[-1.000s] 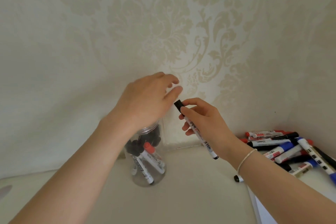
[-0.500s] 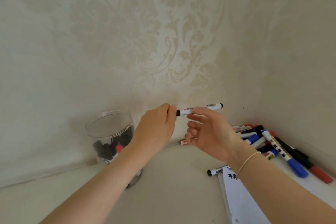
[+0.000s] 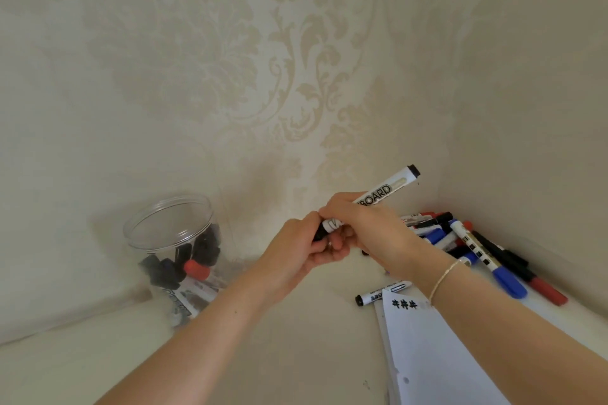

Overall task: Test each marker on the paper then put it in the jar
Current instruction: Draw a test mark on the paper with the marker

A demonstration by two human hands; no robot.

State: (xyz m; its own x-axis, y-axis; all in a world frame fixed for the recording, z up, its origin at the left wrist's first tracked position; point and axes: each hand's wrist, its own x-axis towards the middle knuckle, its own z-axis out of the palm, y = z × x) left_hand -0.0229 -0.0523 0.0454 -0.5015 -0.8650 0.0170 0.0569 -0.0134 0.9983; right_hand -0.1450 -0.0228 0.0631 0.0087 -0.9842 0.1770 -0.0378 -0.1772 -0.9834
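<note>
Both my hands hold one white whiteboard marker (image 3: 385,192) in the air at mid-frame, its black tail end pointing up and right. My left hand (image 3: 302,250) grips its black cap end. My right hand (image 3: 365,227) wraps round the barrel. To the left a clear plastic jar (image 3: 171,227) stands open on the table and holds several capped markers. White paper (image 3: 437,362) with black test marks lies at the lower right, partly under my right forearm.
A pile of several red, blue and black markers (image 3: 473,246) lies in the right corner against the wall. One black marker (image 3: 378,294) lies alone by the paper's top edge. Patterned walls close in behind and on the right.
My right hand has closed round the marker's barrel and the two hands have come together. The marker now tilts up to the right. The view has shifted right, with more paper showing.
</note>
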